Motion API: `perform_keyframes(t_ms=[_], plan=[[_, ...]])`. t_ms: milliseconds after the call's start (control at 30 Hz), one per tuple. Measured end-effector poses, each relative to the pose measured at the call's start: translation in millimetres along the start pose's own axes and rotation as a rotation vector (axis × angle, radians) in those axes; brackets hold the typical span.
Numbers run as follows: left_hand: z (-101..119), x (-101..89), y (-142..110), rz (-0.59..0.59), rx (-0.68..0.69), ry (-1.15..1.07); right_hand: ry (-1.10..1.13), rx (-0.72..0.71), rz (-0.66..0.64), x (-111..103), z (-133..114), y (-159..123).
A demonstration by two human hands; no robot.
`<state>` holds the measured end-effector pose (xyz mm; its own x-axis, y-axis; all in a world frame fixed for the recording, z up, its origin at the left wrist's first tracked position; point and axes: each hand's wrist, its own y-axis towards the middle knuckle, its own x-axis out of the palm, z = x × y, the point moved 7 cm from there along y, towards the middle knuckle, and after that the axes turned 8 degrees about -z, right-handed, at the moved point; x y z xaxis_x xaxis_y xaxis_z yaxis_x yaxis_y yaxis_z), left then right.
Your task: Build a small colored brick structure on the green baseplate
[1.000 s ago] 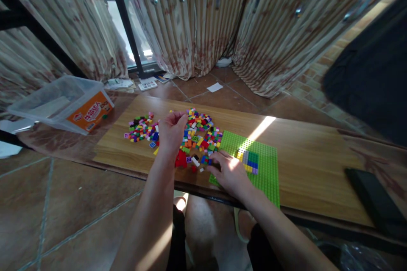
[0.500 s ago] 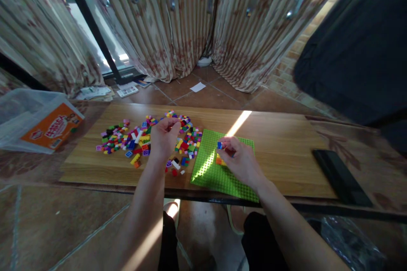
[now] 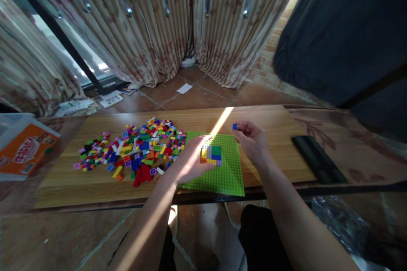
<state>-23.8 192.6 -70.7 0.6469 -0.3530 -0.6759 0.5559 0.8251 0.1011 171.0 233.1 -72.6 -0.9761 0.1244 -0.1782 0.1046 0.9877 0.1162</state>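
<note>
Between the thumb and fingers of my right hand point(image 3: 254, 139) is a small blue brick point(image 3: 234, 126), raised near the upper right corner of the green baseplate point(image 3: 229, 178). My left hand point(image 3: 191, 161) reaches over the plate's left side, thumb and fingers apart around the left end of a low block of joined bricks point(image 3: 216, 153). That block shows green, blue, grey, yellow, orange and purple. I cannot tell whether the left fingers touch it. Left of the plate spreads a pile of loose coloured bricks point(image 3: 144, 146), partly behind my left hand and forearm.
Everything stands on a wooden board point(image 3: 270, 156). A clear plastic box point(image 3: 27, 148) with an orange label is at the far left. On the right lies a dark flat object point(image 3: 318, 159). Curtains point(image 3: 159, 34) hang behind, and a white paper point(image 3: 184, 88) lies on the floor.
My left hand has come from above the brick pile to the joined bricks on the plate. My right hand has moved off them, up and right, still holding the blue brick. The view has shifted right.
</note>
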Motion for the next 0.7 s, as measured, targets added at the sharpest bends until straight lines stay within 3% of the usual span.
perform_keyframes(t_ms=[200,333,433,567,700], plan=[[-1,28.7,9,-0.057,-0.074,0.123,-0.009,-0.014,-0.030,4,-2,0],[-3,35.8,15,0.003,-0.127,0.172,0.099,0.013,-0.055,5,-4,-1],[-2,39.9,17,0.068,-0.168,0.208,0.190,0.055,-0.152,12,-7,-3],[8,50.8,14,0.084,-0.161,0.266,0.203,0.061,-0.244,24,-13,-7],[26,70.0,-1,0.099,-0.151,0.441,0.199,0.010,-0.179,36,-18,-8]])
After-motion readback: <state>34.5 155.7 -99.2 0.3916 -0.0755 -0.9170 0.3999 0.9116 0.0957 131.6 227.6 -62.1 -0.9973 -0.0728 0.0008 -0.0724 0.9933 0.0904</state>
